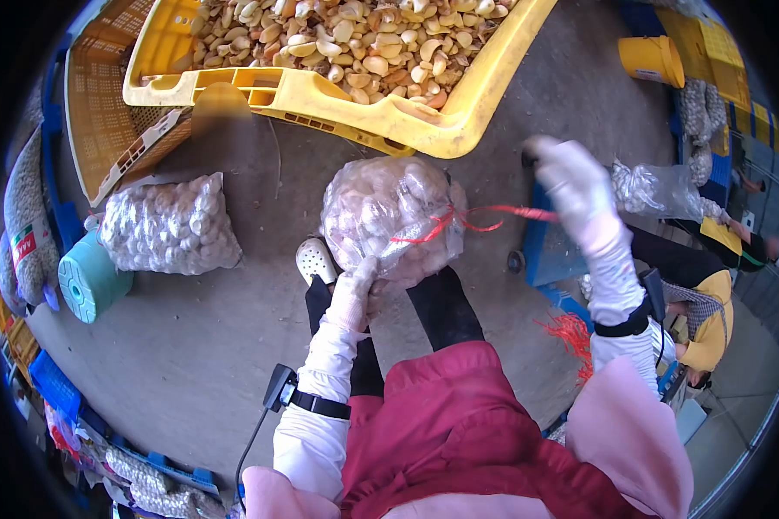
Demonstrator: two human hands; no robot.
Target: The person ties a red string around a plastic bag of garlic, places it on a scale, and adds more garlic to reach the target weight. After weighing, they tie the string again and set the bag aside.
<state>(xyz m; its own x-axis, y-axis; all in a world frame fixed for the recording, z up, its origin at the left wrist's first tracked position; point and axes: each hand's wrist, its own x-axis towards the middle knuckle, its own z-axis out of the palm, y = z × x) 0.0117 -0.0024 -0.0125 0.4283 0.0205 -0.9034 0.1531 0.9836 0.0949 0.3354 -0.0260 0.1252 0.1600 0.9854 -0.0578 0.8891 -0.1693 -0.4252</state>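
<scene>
Gloved hands tying a clear bag of garlic cloves with red string.

Head view: left hand (353, 294), white glove, fingers closed on the bottom of the bulging, crinkly plastic bag (389, 216), held over the knees above grey concrete. Right hand (571, 177), blurred, fist closed on thin red string (485, 216) pulled taut from the bag. Yellow slotted crate (337, 104) of loose cloves just beyond. Second filled bag (171, 227) lies left, beside a teal stool (91, 278).

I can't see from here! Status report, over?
Left hand grips clear bag of garlic at the neck. Right hand pulls red string taut. Yellow crate just beyond, not touching.
</scene>
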